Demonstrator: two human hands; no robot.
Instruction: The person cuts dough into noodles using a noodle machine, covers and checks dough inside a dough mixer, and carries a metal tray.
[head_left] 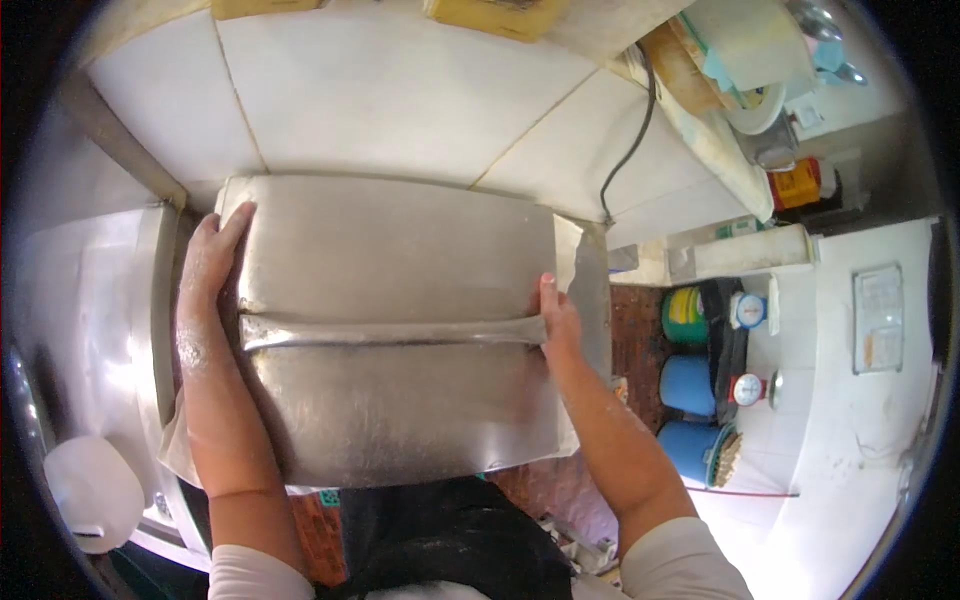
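Observation:
A wide stainless steel lid or cover [400,260], with a raised metal bar [390,332] across its middle, lies in front of me. My left hand [215,255] grips its left edge near the far corner, thumb and fingers showing. At the right edge, beside the bar's end, my right hand [558,318] takes hold with the thumb pointing up. Some fingers of the right hand are hidden under the edge. Pale sheet material [568,250] sticks out past the right side of the metal. Whitish powder marks my left wrist.
White tiled wall [360,90] rises behind the metal. A steel unit [90,300] and a white plastic jug [95,495] stand left. Blue buckets [686,384], a green bucket [684,315] and dial scales [747,389] are right. A black cable [632,150] hangs on the wall.

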